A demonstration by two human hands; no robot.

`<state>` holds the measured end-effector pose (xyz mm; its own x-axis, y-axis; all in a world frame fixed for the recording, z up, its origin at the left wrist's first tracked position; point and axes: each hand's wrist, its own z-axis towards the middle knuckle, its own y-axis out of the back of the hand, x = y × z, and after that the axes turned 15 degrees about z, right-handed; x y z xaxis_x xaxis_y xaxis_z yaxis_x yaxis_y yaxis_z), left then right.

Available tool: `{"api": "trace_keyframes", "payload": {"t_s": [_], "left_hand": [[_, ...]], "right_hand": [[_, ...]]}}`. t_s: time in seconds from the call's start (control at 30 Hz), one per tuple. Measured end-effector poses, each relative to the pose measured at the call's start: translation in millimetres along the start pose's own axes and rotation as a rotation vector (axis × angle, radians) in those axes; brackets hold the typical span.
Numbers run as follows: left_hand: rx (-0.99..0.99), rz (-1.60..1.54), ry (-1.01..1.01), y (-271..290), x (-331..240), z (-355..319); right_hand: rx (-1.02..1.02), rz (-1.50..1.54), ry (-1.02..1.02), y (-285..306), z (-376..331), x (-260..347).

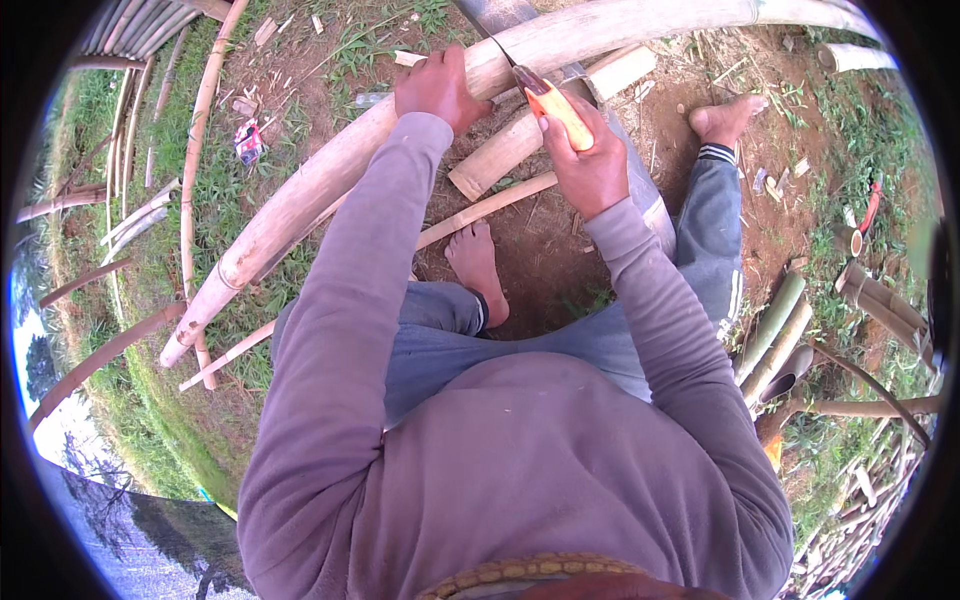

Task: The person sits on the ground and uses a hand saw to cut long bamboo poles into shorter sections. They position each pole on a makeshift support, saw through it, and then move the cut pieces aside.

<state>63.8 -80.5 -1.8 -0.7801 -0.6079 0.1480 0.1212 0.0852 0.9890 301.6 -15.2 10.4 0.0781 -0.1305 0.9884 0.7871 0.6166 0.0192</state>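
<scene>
A long pale bamboo pole (pixel 320 172) runs slantwise in front of me, from low at the left to the top right. My left hand (pixel 437 92) is wrapped over it near the middle, pressing on its upper side. In my right hand (pixel 592 165) is the orange handle of a hand saw (pixel 558 112). Its thin dark blade appears edge-on and crosses the pole, just right of my left hand. How deep the blade sits in the bamboo cannot be made out. A shorter bamboo piece (pixel 495 157) lies beneath, between my hands.
My bare feet (pixel 476 262) rest on the dirt either side of a grey beam (pixel 650 205). Cut bamboo lengths (pixel 775 330) lie at the right, near a red-handled tool (pixel 872 207). Poles (pixel 195 180) stretch along the grass at left, by a crumpled wrapper (pixel 248 142).
</scene>
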Motion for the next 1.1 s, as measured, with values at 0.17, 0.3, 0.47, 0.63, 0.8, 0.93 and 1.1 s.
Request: {"api": "trace_keyframes", "payload": {"t_s": [0.17, 0.3, 0.47, 0.63, 0.8, 0.93, 1.1], "left_hand": [[0.068, -0.018, -0.009, -8, 22, 3], [0.054, 0.008, -0.016, -10, 12, 3], [-0.021, 0.029, -0.032, -8, 4, -8], [-0.028, 0.016, -0.001, -6, 11, -7], [-0.04, -0.012, -0.014, -4, -7, -3], [-0.028, 0.007, -0.03, -7, -3, -24], [0.016, -0.009, -0.017, -6, -9, -26]], "right_hand": [[0.041, -0.009, -0.037, 68, -107, 23], [0.048, -0.137, 0.157, 44, -73, -6], [-0.045, -0.138, -0.017, -1, -18, 2], [-0.004, -0.079, -0.054, 73, -121, 24], [-0.05, -0.084, -0.045, -5, 0, -24], [-0.022, -0.11, -0.017, -6, -14, -12], [-0.01, -0.045, -0.029, 10, -31, -38]]}}
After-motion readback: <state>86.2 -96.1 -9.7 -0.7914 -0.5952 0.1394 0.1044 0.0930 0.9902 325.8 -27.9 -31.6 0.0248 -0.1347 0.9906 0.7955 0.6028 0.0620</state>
